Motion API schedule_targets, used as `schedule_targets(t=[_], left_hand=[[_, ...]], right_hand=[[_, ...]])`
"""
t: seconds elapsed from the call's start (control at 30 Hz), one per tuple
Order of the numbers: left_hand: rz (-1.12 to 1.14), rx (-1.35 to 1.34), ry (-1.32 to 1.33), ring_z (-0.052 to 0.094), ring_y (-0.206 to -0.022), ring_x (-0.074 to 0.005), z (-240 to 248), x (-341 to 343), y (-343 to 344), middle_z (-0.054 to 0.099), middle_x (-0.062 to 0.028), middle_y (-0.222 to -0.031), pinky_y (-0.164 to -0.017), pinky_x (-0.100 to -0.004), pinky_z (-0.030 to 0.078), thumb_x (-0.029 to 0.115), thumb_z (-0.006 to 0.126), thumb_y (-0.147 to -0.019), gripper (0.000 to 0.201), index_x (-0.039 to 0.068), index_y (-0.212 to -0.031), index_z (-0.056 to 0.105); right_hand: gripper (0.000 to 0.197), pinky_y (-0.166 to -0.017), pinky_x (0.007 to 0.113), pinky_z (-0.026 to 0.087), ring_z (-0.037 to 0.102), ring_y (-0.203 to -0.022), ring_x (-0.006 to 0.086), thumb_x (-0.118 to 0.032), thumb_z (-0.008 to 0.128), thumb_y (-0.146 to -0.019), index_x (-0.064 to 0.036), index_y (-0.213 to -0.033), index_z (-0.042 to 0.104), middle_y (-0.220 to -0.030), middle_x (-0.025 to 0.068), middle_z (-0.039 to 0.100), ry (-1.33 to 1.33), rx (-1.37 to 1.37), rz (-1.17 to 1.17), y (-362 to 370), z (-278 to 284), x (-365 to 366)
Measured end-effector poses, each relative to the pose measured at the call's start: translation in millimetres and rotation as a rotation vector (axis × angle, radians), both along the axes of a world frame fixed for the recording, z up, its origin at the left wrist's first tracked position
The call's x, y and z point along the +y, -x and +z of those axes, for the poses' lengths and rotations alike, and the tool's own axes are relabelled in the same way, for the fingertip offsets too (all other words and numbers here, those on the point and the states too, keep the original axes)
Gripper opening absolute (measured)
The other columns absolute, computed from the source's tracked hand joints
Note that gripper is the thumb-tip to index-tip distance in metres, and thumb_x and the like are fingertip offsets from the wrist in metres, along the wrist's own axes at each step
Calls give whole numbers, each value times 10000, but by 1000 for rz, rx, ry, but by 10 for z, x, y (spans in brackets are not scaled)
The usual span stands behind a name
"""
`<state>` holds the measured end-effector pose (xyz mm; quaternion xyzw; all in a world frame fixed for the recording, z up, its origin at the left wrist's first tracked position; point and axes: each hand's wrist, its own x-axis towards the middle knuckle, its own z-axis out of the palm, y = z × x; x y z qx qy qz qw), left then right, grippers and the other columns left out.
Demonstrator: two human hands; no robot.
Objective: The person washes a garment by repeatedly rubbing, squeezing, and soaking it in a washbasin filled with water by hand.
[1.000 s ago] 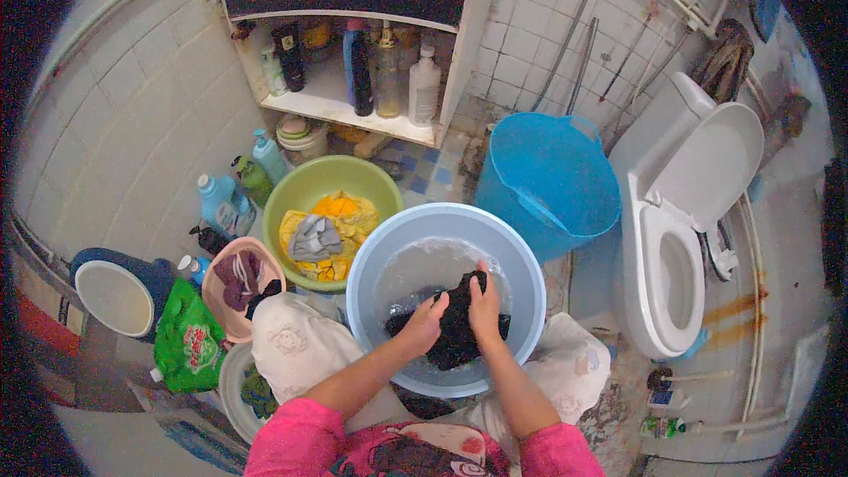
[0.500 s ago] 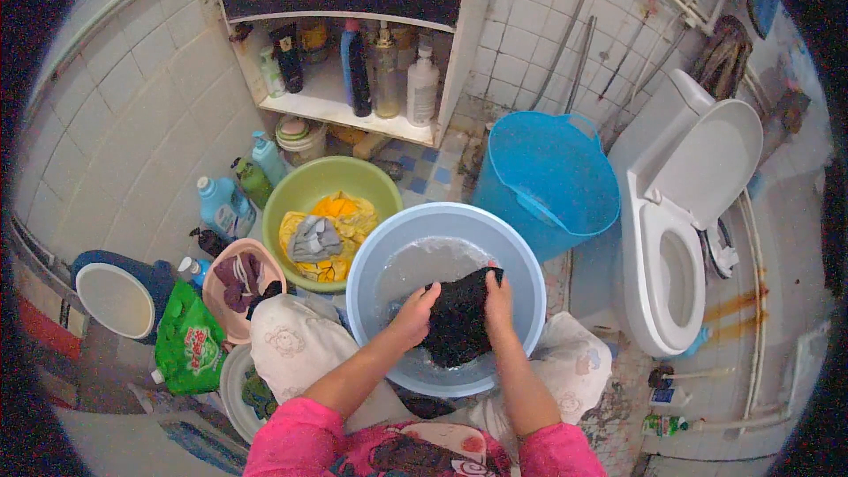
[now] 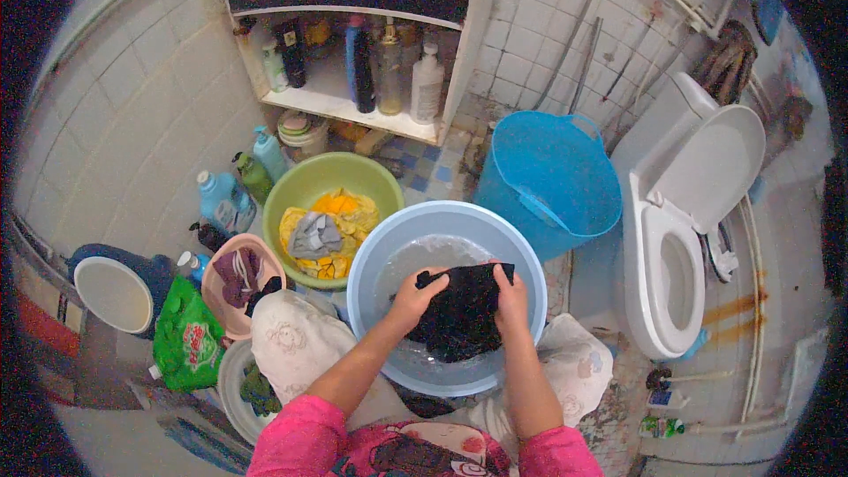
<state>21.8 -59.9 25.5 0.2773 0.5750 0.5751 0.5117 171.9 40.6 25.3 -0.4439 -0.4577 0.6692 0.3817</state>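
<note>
A black cloth garment [image 3: 461, 314] is spread between my hands over the light blue basin [image 3: 360, 336], its lower part hanging down to the water. My left hand [image 3: 418, 299] is closed on its upper left edge, thumb on top. My right hand [image 3: 510, 299] pinches the upper right corner. Greyish, sudsy water [image 3: 415, 256] shows behind the cloth. What kind of garment it is, I cannot tell. The basin stands between my knees.
A green basin [image 3: 389, 181] with yellow and grey clothes, a pink basin [image 3: 212, 296] and a green detergent bag [image 3: 187, 336] stand left. A blue tub [image 3: 552, 185] and a toilet [image 3: 676, 283] are right. Behind is a shelf cabinet [image 3: 371, 124] with bottles.
My hands have moved apart, stretching the black garment wider. Its upper edge now runs nearly straight between them. The view has shifted slightly.
</note>
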Motion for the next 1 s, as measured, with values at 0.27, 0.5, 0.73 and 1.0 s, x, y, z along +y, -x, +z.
schedule_targets(t=[0.27, 0.5, 0.73, 1.0], left_hand=[[149, -484, -193, 497, -957, -165, -203, -53, -204, 494, -69, -1075, -796, -291, 418, 281, 464, -877, 370, 85, -1188, 419], [92, 71, -220, 485, -1018, -199, -262, -88, -269, 503, -106, -1110, -883, -303, 368, 263, 414, -898, 378, 3, -1171, 437], [215, -206, -309, 513, -883, -159, -286, -74, -234, 539, -61, -972, -803, -303, 401, 306, 395, -901, 322, 44, -1057, 499], [289, -548, -157, 525, -897, -212, -468, -43, -140, 558, -84, -980, -812, -356, 410, 353, 398, -885, 367, 48, -1055, 509]], right_hand=[[423, -1044, 385, 151, 184, -1280, 347, -150, 445, -836, -40, -1241, 394, -1383, 201, 189, -785, -324, 350, 370, 3, -790], [326, -1017, 356, 235, 322, -1220, 321, -100, 411, -856, 0, -1163, 455, -1296, 186, 370, -530, -316, 243, 294, -99, -437], [419, -1053, 394, 133, 180, -1282, 347, -43, 416, -830, -40, -1247, 381, -1375, 178, 232, -762, -290, 351, 361, -78, -845], [359, -1013, 344, 238, 321, -1228, 303, -64, 383, -860, 15, -1210, 407, -1291, 203, 369, -551, -303, 401, 330, 130, -845]])
